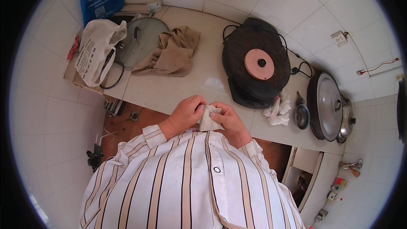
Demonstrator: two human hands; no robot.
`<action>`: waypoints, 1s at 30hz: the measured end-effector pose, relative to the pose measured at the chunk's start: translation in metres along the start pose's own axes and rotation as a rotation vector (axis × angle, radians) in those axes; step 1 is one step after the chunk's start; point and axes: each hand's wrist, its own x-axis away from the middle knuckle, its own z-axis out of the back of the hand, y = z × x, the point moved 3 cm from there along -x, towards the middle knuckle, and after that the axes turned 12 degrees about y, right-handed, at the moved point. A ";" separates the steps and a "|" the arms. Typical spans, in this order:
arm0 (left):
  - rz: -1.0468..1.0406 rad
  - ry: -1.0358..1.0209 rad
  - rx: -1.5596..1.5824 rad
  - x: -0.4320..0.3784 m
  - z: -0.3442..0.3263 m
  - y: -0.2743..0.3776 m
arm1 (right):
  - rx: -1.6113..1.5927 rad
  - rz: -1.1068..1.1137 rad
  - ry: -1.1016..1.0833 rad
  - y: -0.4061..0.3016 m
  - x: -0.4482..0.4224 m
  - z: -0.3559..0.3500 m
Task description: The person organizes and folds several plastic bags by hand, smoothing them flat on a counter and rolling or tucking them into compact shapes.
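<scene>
A small, crumpled off-white cloth (209,120) is held in front of my shirt, at the near edge of the tiled counter (206,89). My left hand (186,113) pinches its upper left edge between thumb and curled fingers. On the other side, my right hand (230,121) grips the cloth with the thumb on the front and the fingers behind. Part of the cloth hangs down between both hands. Farther back on the counter lies a brown rag (178,54), bunched up. To the right stands a round black electric griddle (235,51) with a pink disc (254,58) on top.
A glass lid (148,31), a white plastic bag (95,44) and a blue bag (100,1) crowd the left end. Right of the griddle are crumpled plastic (278,111), a metal bowl (302,117) and a lidded pan (326,101). A power cord (306,65) runs along the wall.
</scene>
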 end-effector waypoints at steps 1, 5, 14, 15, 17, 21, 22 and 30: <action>0.089 -0.017 0.066 0.000 -0.002 -0.004 | 0.027 -0.025 -0.058 0.000 0.001 0.000; 0.365 -0.172 0.346 0.002 -0.010 -0.021 | 0.055 -0.080 -0.123 0.004 0.000 0.003; 0.259 0.155 0.328 -0.005 0.004 -0.018 | -0.032 0.240 0.189 0.001 -0.017 0.013; 0.259 0.152 0.328 -0.005 0.005 -0.011 | -0.035 0.240 0.191 0.002 -0.018 0.014; 0.102 -0.076 0.061 -0.003 -0.002 0.007 | -0.085 0.282 0.180 0.005 -0.021 0.015; 0.191 -0.071 -0.014 -0.002 -0.006 -0.001 | 0.055 0.347 0.247 0.005 -0.022 0.007; 0.190 -0.072 -0.016 -0.002 -0.007 -0.003 | 0.119 0.360 0.270 0.003 -0.021 0.010; -0.113 -0.050 -0.198 -0.005 -0.013 -0.004 | 0.327 0.582 0.469 0.005 -0.035 0.033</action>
